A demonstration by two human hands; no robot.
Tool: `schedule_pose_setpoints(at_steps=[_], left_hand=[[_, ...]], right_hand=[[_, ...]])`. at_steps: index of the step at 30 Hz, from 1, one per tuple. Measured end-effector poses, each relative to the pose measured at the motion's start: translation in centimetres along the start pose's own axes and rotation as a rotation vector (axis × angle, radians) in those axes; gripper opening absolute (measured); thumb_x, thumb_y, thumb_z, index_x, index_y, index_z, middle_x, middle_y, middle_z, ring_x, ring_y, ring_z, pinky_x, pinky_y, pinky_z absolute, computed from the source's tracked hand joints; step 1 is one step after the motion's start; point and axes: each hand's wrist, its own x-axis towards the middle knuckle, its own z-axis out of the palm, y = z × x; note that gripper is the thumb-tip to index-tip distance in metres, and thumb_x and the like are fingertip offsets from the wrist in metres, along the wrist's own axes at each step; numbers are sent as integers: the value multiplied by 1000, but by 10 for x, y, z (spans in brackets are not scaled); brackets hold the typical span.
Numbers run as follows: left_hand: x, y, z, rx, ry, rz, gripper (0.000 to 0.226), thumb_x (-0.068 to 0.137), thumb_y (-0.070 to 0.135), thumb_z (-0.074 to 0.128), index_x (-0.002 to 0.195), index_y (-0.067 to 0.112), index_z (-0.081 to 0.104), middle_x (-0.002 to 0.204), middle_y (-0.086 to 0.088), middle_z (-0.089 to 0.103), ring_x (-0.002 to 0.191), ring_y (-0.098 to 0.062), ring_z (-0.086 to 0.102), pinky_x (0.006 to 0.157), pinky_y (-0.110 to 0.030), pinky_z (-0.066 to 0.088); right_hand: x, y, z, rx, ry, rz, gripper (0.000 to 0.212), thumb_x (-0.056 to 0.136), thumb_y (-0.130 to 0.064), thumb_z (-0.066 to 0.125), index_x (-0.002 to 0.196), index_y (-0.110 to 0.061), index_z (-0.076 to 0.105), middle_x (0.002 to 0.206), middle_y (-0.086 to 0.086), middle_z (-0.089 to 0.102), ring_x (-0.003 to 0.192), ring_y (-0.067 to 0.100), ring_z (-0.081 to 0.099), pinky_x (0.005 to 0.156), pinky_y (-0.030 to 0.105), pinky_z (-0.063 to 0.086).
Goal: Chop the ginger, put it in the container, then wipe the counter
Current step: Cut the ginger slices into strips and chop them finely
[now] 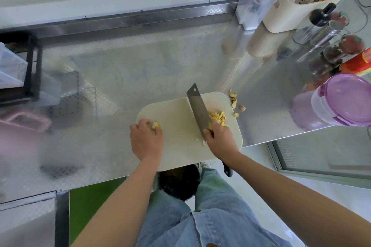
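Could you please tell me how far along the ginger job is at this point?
Done: a pile of yellow chopped ginger lies on the white plastic cutting board. In hand: the left hand holds an uncut ginger piece; the right hand grips the steel cleaver. Left: filling the purple-lidded clear container, lid on, and wiping the steel counter.

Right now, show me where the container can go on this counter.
Bare counter lies between the cutting board and back rail, and between board and black rack. Crowded: bottles and jars at right, ginger scraps beside the board.
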Motion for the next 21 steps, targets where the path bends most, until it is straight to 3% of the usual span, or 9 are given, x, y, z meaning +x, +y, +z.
schedule_pose_setpoints(at_steps=[4, 9, 12, 15, 21], left_hand=[[2, 0, -2, 16, 17, 25, 18, 89, 31, 58, 103, 20, 63, 106, -7, 52, 90, -26, 54, 67, -31, 36], [6, 0, 1, 16, -24, 71, 11, 84, 25, 67, 94, 20, 67, 95, -4, 64, 83, -24, 60, 65, -27, 37], [1, 3, 2, -14, -45, 57, 10, 82, 25, 68, 92, 21, 65, 94, -2, 65, 83, -23, 60, 65, -27, 37], [-12, 13, 3, -35, -107, 16, 13, 82, 30, 68, 92, 22, 66, 92, 4, 67, 86, -20, 61, 66, -26, 38], [-32, 32, 19, -87, -230, -115, 20, 81, 39, 70, 94, 24, 70, 95, 6, 69, 93, -20, 63, 73, -26, 42]], right_hand=[[-5, -6, 7, -60, -130, -125, 12, 96, -20, 47, 87, -13, 44, 59, 2, 47, 51, 17, 43, 52, 31, 38], [4, -9, 5, -17, -52, -40, 11, 96, -18, 45, 90, -8, 46, 62, 5, 49, 54, 20, 45, 50, 32, 37], [2, -13, 3, -26, -104, -120, 7, 95, -16, 47, 89, -14, 43, 56, -1, 43, 49, 14, 40, 45, 27, 30], [-1, -14, 8, -61, -148, -152, 12, 93, -17, 46, 82, -12, 41, 56, 5, 44, 48, 20, 39, 47, 32, 32], [-3, -17, 10, -151, -152, -165, 13, 96, -21, 45, 96, -9, 48, 70, 7, 49, 61, 26, 45, 55, 33, 36]])
